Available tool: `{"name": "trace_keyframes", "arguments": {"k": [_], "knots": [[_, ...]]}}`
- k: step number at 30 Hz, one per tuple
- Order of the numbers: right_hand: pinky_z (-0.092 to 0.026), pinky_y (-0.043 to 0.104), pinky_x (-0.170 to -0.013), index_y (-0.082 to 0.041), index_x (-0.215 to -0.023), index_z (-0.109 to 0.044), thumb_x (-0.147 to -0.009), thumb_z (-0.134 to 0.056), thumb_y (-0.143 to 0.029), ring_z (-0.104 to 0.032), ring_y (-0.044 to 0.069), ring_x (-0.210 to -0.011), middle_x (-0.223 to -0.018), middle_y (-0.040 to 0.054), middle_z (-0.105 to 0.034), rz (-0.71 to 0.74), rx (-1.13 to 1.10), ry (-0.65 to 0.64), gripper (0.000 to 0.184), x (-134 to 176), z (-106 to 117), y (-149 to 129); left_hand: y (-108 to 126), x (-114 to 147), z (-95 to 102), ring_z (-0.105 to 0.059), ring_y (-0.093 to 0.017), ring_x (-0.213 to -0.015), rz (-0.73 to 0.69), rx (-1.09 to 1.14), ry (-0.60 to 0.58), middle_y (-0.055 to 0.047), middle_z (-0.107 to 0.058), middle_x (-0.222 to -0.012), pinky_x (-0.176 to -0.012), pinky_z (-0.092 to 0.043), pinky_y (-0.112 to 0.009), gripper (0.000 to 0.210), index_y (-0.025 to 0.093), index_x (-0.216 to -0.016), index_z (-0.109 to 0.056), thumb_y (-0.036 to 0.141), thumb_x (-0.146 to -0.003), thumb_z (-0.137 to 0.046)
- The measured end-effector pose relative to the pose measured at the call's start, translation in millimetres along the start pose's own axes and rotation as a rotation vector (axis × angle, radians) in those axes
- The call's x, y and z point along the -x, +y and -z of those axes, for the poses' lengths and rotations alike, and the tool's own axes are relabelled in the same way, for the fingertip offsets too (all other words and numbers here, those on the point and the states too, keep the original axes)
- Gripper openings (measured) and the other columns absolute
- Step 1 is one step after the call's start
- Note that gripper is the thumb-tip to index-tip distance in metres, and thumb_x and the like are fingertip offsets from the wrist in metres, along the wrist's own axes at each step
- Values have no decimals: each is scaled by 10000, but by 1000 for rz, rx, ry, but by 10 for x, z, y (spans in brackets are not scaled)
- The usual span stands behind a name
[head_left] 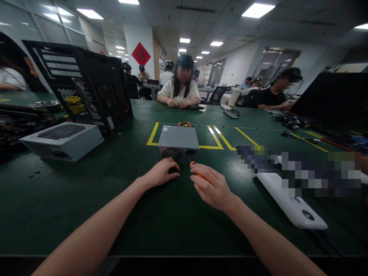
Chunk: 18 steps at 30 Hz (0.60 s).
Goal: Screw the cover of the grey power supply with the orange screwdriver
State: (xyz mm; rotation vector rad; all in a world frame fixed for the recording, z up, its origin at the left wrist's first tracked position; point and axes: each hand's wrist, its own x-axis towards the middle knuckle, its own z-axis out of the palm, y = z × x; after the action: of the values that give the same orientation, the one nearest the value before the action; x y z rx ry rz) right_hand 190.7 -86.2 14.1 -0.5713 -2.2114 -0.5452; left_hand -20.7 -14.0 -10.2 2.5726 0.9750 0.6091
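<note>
A grey computer power supply (178, 138) sits on the green table in front of me, its fan grille and power socket facing my side. Coloured wires (184, 124) bunch behind it. My left hand (161, 171) rests at its lower front edge by the fan, fingers curved and thumb apart, with nothing seen in it. In my right hand (212, 186) is an orange-handled screwdriver (201, 176). Its thin tip points toward the front of the power supply near the socket; whether it touches a screw cannot be made out.
At the left stand another power supply (64, 140) and a black computer case (86, 84). A white elongated device (290, 201) lies to the right, beside a blurred-out area. Yellow tape (211, 147) marks the table. Across it a person (182, 86) works; cables and tools (301, 136) lie at far right.
</note>
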Motion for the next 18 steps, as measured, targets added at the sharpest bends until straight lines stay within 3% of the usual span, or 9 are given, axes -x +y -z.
{"name": "trace_keyframes", "arguments": {"k": [7, 18], "knots": [[-542, 367, -829, -180, -1052, -470, -792, -483, -48, -567, 197, -1029, -1025, 101, -570, -42, -18, -5, 292, 38, -33, 28, -17, -24, -36, -515, -164, -835, 34, -13, -8, -42, -535, -883, -759, -422, -284, 75, 162, -857, -598, 187, -823, -536], [-542, 350, -808, -172, -1077, -463, -772, -505, -39, -562, 184, -1017, -1040, 99, -565, -99, -72, 32, 336, 76, -34, 35, -18, -5, -65, -511, -156, -820, 42, 58, 18, -45, -521, -906, -723, -422, -275, 146, 174, -948, -594, 196, -832, -509]]}}
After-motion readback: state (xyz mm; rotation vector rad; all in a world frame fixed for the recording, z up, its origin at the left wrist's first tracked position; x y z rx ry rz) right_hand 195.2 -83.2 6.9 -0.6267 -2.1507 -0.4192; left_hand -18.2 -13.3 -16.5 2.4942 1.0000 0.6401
